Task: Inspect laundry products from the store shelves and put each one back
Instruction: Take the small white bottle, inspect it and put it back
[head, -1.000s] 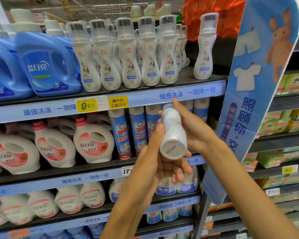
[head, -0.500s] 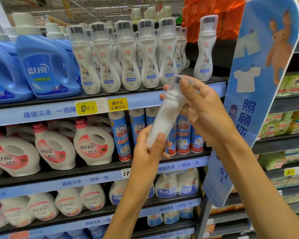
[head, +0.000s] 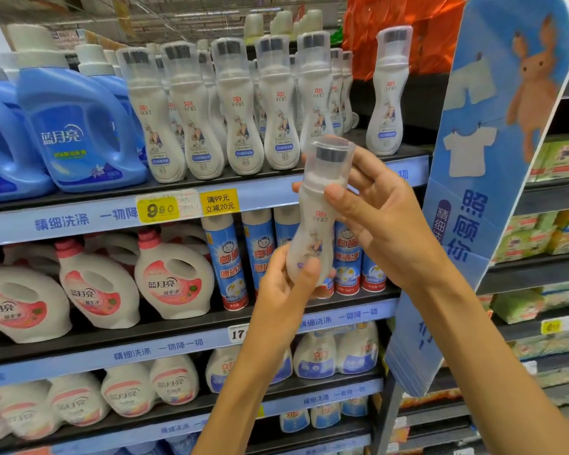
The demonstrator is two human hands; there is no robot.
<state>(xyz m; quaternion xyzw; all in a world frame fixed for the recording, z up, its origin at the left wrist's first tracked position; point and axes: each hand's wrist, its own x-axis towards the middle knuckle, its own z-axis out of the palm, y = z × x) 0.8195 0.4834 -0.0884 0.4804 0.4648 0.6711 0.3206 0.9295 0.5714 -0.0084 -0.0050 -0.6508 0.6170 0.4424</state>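
Observation:
A slim white bottle (head: 314,221) with a clear cap and dark brush tip stands almost upright in front of the shelves, its label facing me. My left hand (head: 284,280) grips its wide base from below and the left. My right hand (head: 372,211) holds its neck, thumb across the front and fingers behind. Several bottles of the same kind (head: 243,110) stand in a row on the top shelf (head: 309,195), with a gap just behind the held bottle and one more bottle (head: 388,93) to the right of it.
Blue detergent jugs (head: 79,126) fill the top shelf's left. White jugs with pink caps (head: 171,277) and blue spray cans (head: 224,261) stand one shelf down. A blue cardboard sign with a rabbit (head: 493,159) juts out at the shelf's right end.
The bottle went from lying with its base toward me to tilted, and now stands nearly upright with the label facing me. Both hands turned with it and rose slightly.

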